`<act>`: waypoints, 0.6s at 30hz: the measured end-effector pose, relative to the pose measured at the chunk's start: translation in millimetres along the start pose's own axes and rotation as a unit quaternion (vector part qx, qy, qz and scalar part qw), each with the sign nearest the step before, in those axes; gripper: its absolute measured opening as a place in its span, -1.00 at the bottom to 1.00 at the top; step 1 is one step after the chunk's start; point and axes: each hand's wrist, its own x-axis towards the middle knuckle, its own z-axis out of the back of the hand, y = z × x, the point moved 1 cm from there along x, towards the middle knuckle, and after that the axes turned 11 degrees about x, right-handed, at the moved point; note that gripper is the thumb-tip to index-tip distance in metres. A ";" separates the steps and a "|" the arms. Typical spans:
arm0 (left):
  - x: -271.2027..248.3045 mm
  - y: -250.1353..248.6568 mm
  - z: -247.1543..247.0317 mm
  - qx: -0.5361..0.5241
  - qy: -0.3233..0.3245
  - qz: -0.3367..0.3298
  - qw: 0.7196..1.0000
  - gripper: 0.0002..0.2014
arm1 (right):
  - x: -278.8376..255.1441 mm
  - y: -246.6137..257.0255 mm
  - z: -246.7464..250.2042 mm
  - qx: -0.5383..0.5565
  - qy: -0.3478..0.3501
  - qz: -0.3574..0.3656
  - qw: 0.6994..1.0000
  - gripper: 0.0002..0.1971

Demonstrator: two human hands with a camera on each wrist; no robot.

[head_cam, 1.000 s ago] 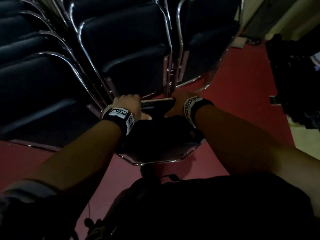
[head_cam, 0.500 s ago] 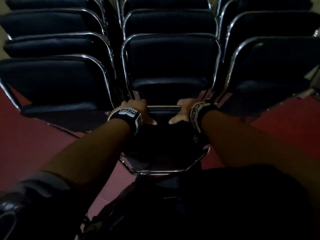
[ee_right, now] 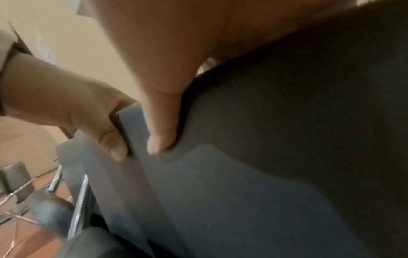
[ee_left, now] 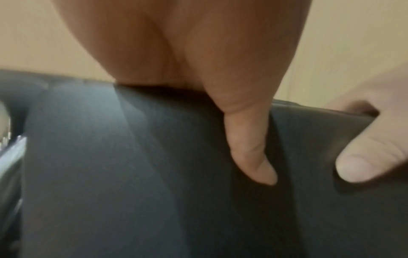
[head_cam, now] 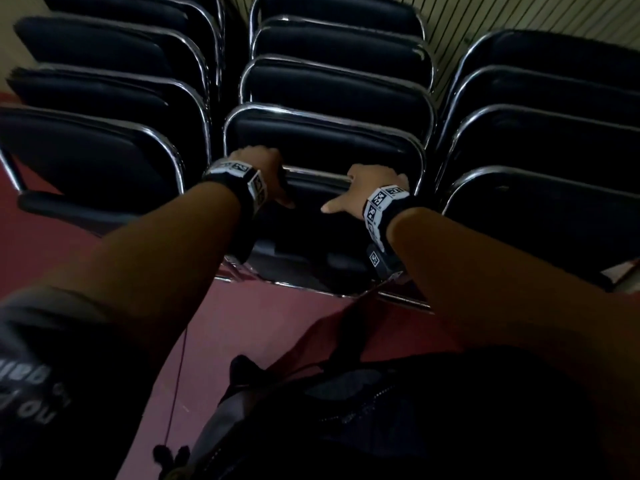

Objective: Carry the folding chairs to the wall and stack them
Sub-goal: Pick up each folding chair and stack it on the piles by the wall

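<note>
This looks like a hall or meeting room. Lots of black folding chairs (head_cam: 322, 140) with shiny metal frames lean in three rows against a pale wall (head_cam: 519, 15) with thin lines. The floor (head_cam: 263, 327) is dark red, like in a big room for many people

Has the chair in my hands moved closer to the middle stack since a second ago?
Yes. The held chair has come forward and now nests against the middle stack; earlier it sat short of it.
</note>
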 end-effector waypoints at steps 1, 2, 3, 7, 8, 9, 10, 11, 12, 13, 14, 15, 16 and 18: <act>4.1 -1.0 3.2 -0.001 -0.006 0.005 1.000 -0.03 | 3.2 -1.9 1.7 -0.009 -0.009 0.006 1.000 0.04; 6.2 -2.4 4.9 0.000 -0.011 0.011 1.000 -0.05 | 5.6 -3.7 1.9 -0.017 -0.014 0.009 1.000 0.03; 4.5 -4.4 6.7 0.000 -0.015 0.013 1.000 -0.06 | 7.4 -4.4 1.6 -0.027 -0.016 0.013 0.999 0.03; -0.9 -7.4 4.5 0.010 -0.047 0.015 0.999 -0.10 | 13.3 -2.0 -1.3 -0.058 -0.001 0.010 0.998 0.09; -0.1 -7.1 2.1 0.015 -0.055 0.019 0.998 -0.08 | 13.7 -2.1 -2.2 -0.061 -0.001 0.009 0.998 0.10; 1.5 -7.2 -1.6 0.017 -0.062 0.020 0.998 -0.06 | 13.6 -2.8 -3.5 -0.064 -0.005 0.010 0.998 0.09; 2.5 -7.5 -4.6 0.016 -0.067 0.023 0.997 -0.04 | 13.3 -3.6 -4.7 -0.066 -0.010 0.011 0.998 0.09; 3.2 -7.3 -7.7 0.017 -0.075 0.023 0.997 -0.02 | 12.6 -4.0 -5.8 -0.068 -0.014 0.013 0.997 0.09; 2.2 -7.2 -9.5 0.019 -0.077 0.027 0.996 0.00 | 12.0 -4.2 -6.7 -0.070 -0.017 0.013 0.997 0.09; 1.1 -6.9 -12.0 0.020 -0.084 0.031 0.996 0.01 | 11.7 -3.4 -7.0 -0.073 -0.017 0.013 0.997 0.09; -1.1 -7.5 -14.1 0.018 -0.089 0.036 0.995 0.02 | 11.4 -2.9 -6.5 -0.075 -0.016 0.009 0.997 0.10; -3.9 -7.8 -16.5 0.015 -0.098 0.039 0.994 0.01 | 11.2 -1.6 -6.2 -0.077 -0.013 0.005 0.997 0.10; -7.5 -8.4 -18.9 0.009 -0.109 0.039 0.993 -0.01 | 11.1 -0.4 -5.8 -0.078 -0.012 -0.002 0.997 0.10; -15.5 -6.2 -23.3 -0.011 -0.130 0.033 0.991 -0.09 | 7.7 5.3 -6.0 -0.079 -0.017 -0.020 0.997 0.09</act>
